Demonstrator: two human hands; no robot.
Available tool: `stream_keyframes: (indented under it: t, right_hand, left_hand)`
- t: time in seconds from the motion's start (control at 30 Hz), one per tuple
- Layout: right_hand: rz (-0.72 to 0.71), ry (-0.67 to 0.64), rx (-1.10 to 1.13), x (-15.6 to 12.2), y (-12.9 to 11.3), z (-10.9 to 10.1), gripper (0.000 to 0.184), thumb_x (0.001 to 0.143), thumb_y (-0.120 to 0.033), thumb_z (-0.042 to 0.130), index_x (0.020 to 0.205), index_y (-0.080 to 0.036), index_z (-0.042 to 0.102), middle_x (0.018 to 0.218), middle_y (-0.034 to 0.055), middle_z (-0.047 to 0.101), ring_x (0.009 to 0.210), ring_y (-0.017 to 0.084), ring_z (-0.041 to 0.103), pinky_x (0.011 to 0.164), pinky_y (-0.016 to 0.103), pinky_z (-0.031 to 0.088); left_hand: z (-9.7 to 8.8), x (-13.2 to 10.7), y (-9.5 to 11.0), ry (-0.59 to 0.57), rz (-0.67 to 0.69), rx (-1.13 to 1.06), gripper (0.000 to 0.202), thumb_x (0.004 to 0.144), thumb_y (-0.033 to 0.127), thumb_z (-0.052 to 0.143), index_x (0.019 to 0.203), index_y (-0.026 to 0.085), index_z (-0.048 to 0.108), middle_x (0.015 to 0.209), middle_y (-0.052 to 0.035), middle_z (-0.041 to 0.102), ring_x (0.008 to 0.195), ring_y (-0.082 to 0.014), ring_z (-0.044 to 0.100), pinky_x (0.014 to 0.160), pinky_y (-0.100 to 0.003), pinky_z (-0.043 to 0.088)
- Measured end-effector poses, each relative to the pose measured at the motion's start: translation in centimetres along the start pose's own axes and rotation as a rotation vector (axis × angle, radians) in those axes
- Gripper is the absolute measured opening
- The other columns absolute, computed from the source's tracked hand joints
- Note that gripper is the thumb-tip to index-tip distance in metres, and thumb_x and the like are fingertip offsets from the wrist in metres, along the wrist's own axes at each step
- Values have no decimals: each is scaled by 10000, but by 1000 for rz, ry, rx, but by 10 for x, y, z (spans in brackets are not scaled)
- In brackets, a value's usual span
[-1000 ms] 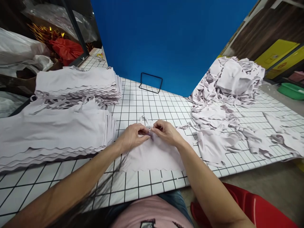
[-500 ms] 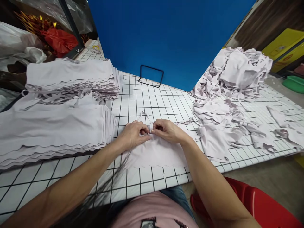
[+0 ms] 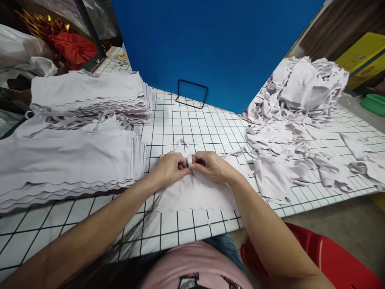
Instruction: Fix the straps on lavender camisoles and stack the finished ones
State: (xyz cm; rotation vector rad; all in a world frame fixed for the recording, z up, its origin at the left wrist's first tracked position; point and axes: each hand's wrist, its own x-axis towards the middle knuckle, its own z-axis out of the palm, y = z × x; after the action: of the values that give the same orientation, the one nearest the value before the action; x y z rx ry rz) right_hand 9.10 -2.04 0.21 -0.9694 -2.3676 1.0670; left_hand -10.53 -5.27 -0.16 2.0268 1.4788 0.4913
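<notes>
A pale lilac garment (image 3: 195,192) with a scalloped lower edge lies flat on the gridded white table (image 3: 186,132) in front of me. My left hand (image 3: 168,169) and my right hand (image 3: 210,165) meet at its top edge, both pinched on a thin strap (image 3: 189,158) that loops up from the garment. The fingertips nearly touch each other at the strap. What lies under the fingers is hidden.
Two tall stacks of flat lilac garments (image 3: 69,156) fill the left side. A loose heap of the same garments (image 3: 297,104) spreads over the right. A black wire stand (image 3: 191,94) sits at the far edge before a blue wall. A red stool (image 3: 325,261) stands lower right.
The hands stay pinched on the strap with only small finger movement. The view has shifted slightly, so the table appears a little lower and nearer.
</notes>
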Motion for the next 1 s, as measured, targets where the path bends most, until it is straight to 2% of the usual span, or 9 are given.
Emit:
stream_keyframes:
  t: [0.2,0.43,0.5,0.57,0.67,0.73,0.8,0.9,1.0]
  right_hand:
    - [27,56,17,4,-7,14,105,893,-196,552,795,-163,571,729,-6,584,647,104,479,633,252,372]
    - [92,129,96,7,-4,17,102,898,-261,573,873,-170,612,821,20,646,731,135,563,683,277,454]
    - [85,238,-66,-1,-8,15,88,895,-252,585,911,-172,618,884,47,655,814,168,585,736,311,477]
    - [67,356,-282,-18,-13,14,125,912,-238,570,1001,-171,627,1006,90,659,949,214,586,828,369,482]
    - [92,449,-541,-60,-17,22,288,955,-271,513,1217,-175,584,1247,137,606,1158,273,536,930,443,462]
    - [161,454,-649,-92,-14,30,373,969,-319,492,1316,-189,538,1370,137,546,1289,303,464,990,480,436]
    - [243,424,-704,-117,-9,39,428,974,-367,479,1371,-210,511,1445,122,497,1376,311,392,1056,502,393]
    - [335,394,-693,-136,-6,45,469,987,-416,436,1413,-226,487,1504,95,449,1421,289,350,1120,489,338]
    - [376,409,-648,-138,-7,45,485,994,-445,399,1422,-232,481,1525,76,429,1438,276,329,1137,476,316]
  left_hand:
    - [1,0,0,-17,-27,59,269,802,359,567,604,187,504,722,-29,621,844,-228,574,794,-351,417]
    - [3,0,1,6,-57,57,220,790,364,579,660,190,543,775,-30,641,899,-240,586,795,-353,426]
    - [6,-1,-1,69,-58,51,188,800,378,596,765,194,596,827,-27,651,906,-236,596,829,-372,435]
    - [9,-2,-5,203,-48,74,204,814,366,609,922,193,617,932,-45,656,938,-238,603,857,-392,447]
    - [14,-3,-11,394,89,173,298,874,333,564,1126,175,584,1150,-104,622,1081,-260,579,922,-421,453]
    - [19,-3,-13,365,239,245,361,921,343,509,1238,176,552,1303,-122,571,1212,-271,524,1006,-450,424]
    - [24,-2,-17,248,333,318,421,952,378,461,1320,181,522,1418,-117,512,1327,-290,445,1085,-487,369]
    - [32,1,-23,132,341,422,495,984,440,382,1400,192,482,1513,-100,437,1430,-315,324,1145,-536,294]
    - [35,5,-29,104,309,479,556,998,487,313,1450,190,441,1559,-80,375,1460,-302,278,1169,-531,266]
